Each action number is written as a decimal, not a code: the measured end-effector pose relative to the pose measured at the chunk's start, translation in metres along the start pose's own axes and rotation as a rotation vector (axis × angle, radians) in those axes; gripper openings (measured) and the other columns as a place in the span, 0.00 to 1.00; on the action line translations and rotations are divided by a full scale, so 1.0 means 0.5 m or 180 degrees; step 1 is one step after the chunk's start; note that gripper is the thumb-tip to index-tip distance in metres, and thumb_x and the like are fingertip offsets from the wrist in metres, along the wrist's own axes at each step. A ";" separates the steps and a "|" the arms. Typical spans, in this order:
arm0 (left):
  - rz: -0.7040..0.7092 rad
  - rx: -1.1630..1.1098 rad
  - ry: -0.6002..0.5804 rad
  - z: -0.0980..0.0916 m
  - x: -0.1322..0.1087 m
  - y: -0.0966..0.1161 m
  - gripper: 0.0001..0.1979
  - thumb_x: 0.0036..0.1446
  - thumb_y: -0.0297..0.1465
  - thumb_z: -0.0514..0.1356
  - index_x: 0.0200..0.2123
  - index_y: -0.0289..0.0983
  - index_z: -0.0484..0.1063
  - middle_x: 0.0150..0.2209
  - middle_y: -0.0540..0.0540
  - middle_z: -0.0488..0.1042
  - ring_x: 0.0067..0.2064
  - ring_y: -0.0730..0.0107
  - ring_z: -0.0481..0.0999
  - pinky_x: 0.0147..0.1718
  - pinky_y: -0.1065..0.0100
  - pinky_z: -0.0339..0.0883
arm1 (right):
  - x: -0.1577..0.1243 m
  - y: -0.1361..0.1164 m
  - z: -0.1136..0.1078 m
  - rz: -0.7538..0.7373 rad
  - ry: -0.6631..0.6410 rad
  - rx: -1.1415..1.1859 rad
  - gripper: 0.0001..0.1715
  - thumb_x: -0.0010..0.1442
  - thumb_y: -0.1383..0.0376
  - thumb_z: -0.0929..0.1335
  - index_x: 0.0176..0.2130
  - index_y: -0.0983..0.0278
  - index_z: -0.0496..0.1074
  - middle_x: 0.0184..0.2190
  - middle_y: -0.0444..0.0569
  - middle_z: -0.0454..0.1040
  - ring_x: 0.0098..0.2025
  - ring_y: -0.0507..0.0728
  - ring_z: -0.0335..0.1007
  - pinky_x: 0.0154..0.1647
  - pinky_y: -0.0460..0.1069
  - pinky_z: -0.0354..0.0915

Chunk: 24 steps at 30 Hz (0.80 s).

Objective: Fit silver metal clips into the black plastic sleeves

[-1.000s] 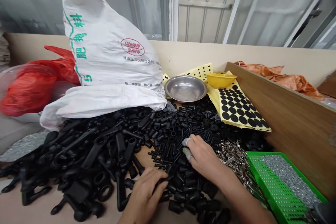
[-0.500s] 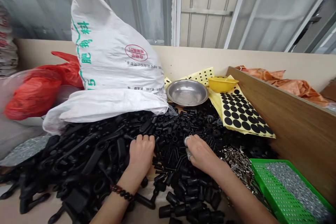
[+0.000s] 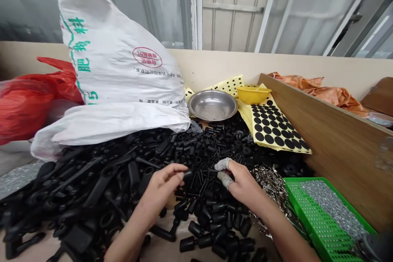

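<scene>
My left hand (image 3: 167, 182) is closed in a pinch, thumb against forefinger, on a short black plastic sleeve (image 3: 187, 174) just above the pile. To its right, my right hand (image 3: 241, 178) wears silver-grey covers on thumb and forefinger. These two fingers are bent towards each other, with a small dark piece (image 3: 212, 171) poking out at their tips; its kind is unclear. Beneath both hands lie loose black springs and pins (image 3: 201, 182). Larger black sleeves (image 3: 204, 240) are heaped nearer to me, and black handles (image 3: 101, 184) spread out on the left.
A white woven sack (image 3: 123, 69) stands at the back left beside a red bag (image 3: 27, 102). Behind the pile are a steel bowl (image 3: 213, 106), a yellow bowl (image 3: 253, 95) and sheets of black round stickers (image 3: 276, 131). Metal parts (image 3: 270, 184) and a green basket (image 3: 316, 213) lie right, along a wooden board (image 3: 331, 143).
Both hands have turned from knuckles-up over the pile to show their fingertips. A black sleeve now shows in the left fingers. The view has shifted slightly to the right.
</scene>
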State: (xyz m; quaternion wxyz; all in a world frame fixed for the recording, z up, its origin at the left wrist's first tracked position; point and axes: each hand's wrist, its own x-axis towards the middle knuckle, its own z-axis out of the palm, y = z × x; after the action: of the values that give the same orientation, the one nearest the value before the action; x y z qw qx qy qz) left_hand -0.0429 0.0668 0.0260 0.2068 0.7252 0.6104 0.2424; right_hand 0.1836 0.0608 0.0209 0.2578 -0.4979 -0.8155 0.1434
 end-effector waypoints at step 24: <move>-0.0684 -0.3476 -0.0599 0.087 -0.083 0.080 0.12 0.47 0.36 0.65 0.35 0.37 0.78 0.22 0.52 0.73 0.26 0.74 0.67 0.28 0.75 0.61 | -0.095 -0.054 -0.023 -0.0012 -0.0228 0.0332 0.12 0.56 0.77 0.56 0.32 0.62 0.60 0.32 0.49 0.66 0.36 0.56 0.63 0.38 0.51 0.62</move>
State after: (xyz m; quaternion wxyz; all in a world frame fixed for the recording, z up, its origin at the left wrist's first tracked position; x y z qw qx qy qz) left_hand 0.0092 0.0189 0.0112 0.6291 0.4651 0.4458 0.4350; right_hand 0.1876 0.0059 0.0306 0.2544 -0.4768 -0.8165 0.2029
